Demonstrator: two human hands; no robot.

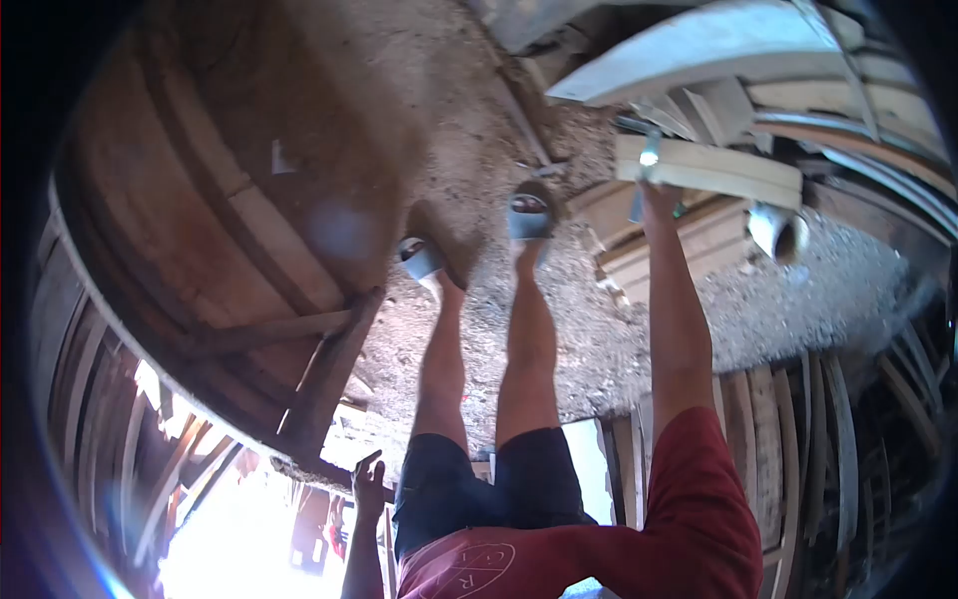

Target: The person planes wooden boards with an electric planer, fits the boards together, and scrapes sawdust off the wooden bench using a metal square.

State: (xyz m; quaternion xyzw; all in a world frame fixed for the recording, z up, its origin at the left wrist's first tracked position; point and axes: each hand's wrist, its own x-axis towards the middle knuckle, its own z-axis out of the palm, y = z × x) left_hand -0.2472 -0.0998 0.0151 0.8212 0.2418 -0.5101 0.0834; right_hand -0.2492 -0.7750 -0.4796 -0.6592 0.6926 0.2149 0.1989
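Observation:
My right hand (656, 200) reaches out to the near end of a pale, thick wooden plank (723, 170). Its fingers are closed around something with a bluish-green part and a bright glint, whose kind I cannot make out. Beneath the plank lie more light boards (679, 245). My left hand (369, 486) hangs low beside my shorts, close to a dark wooden post (334, 384). Its fingers are partly bent and apart, with nothing seen in them.
A large curved-looking wooden panel (190, 220) rises on the left. Several long planks (718, 45) are stacked at the upper right. A short pipe-like cylinder (778, 235) sits beside the boards. Gritty dirt ground (599, 354) surrounds my sandalled feet. Upright slats (768, 429) stand behind my right arm.

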